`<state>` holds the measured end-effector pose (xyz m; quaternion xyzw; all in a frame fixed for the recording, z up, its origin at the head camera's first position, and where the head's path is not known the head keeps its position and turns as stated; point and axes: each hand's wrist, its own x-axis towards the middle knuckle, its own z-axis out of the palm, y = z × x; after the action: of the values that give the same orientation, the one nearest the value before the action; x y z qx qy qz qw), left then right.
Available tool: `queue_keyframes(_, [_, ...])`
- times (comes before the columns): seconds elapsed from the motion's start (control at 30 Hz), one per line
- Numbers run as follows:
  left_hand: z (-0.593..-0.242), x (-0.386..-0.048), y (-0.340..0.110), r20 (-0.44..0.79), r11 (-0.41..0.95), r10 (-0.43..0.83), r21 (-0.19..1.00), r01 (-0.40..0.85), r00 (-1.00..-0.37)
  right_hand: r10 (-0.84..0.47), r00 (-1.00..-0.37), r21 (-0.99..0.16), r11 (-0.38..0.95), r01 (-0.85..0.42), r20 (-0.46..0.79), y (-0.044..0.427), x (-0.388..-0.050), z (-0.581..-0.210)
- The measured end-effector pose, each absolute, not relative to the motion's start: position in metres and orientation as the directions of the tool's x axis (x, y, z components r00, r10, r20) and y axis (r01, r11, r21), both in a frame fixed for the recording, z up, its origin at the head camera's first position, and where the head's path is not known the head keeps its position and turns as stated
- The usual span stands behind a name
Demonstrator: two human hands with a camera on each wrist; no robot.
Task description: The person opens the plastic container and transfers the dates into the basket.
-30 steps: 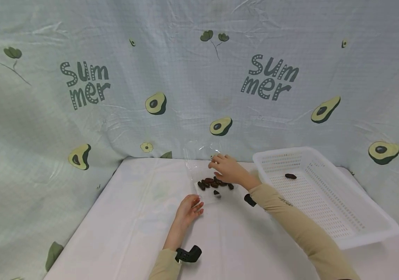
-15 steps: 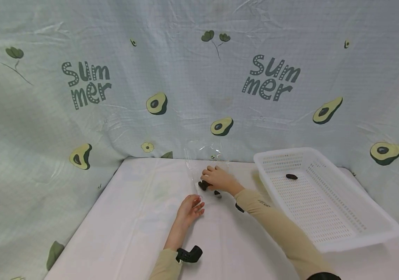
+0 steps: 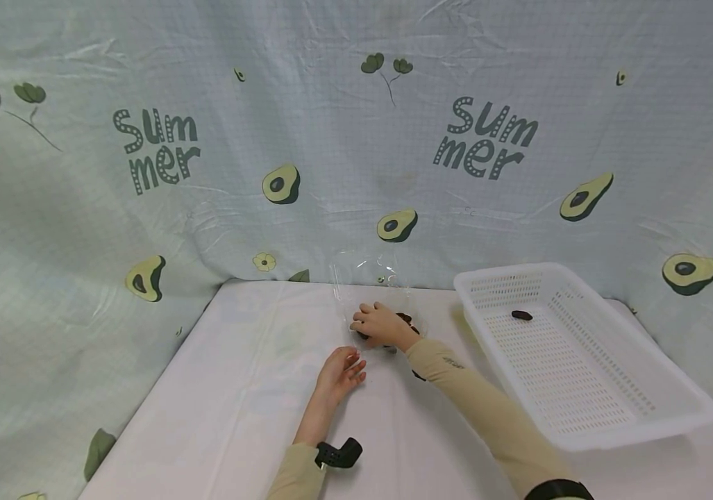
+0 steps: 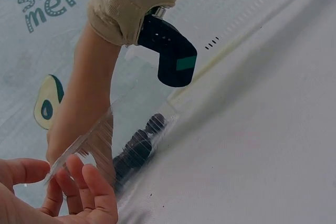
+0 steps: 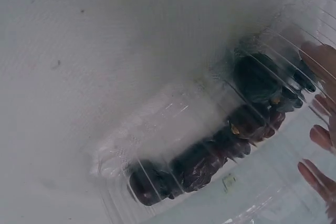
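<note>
A clear plastic clamshell box (image 3: 365, 267) stands near the back of the table with its lid raised. In the right wrist view, a row of dark brown dates (image 5: 194, 167) lies along the box, seen through its ribbed wall. My left hand (image 3: 337, 375) pinches the near-left edge of the box between thumb and finger, its other fingers loosely bent. My right hand (image 3: 384, 326) reaches into the box over the dates at its left end and hides most of them in the head view. Its fingers (image 5: 320, 136) are apart in the right wrist view.
A white perforated plastic basket (image 3: 631, 340) stands on the right with one date (image 3: 521, 315) inside. A white cloth covers the table (image 3: 256, 417). Behind it hangs a pale curtain (image 3: 331, 125) with avocado prints.
My right hand has moved left and down, from above the middle of the dates to the left end of the row. My left hand has kept its place on the box edge.
</note>
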<state>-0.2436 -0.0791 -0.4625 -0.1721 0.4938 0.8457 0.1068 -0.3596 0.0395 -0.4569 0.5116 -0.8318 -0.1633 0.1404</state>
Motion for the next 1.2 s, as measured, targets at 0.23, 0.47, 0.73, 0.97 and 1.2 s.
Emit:
queue_keyframes(0.23, [-0.464, -0.245, -0.079, -0.399, -0.495, 0.008, 0.795, -0.350, -0.917, -0.911, -0.398, 0.423, 0.406, -0.810, 0.112, 0.041, -0.359, -0.462])
queue_keyframes(0.47, [-0.464, -0.244, -0.079, -0.404, -0.487, -0.005, 0.800, -0.351, -0.915, -0.904, -0.418, 0.451, 0.412, -0.792, 0.093, 0.041, -0.360, -0.464])
queue_keyframes(0.73, [-0.464, -0.243, -0.079, -0.400, -0.479, -0.007, 0.806, -0.349, -0.916, -0.906, -0.411, 0.463, 0.408, -0.786, 0.100, 0.041, -0.360, -0.463])
queue_keyframes(0.97, [-0.464, -0.243, -0.079, -0.400, -0.480, -0.004, 0.805, -0.349, -0.917, -0.902, -0.419, 0.446, 0.417, -0.792, 0.100, 0.041, -0.359, -0.460])
queue_keyframes(1.2, [-0.465, -0.245, -0.079, -0.398, -0.477, -0.004, 0.807, -0.348, -0.917, -0.903, -0.420, 0.462, 0.411, -0.786, 0.090, 0.043, -0.356, -0.446])
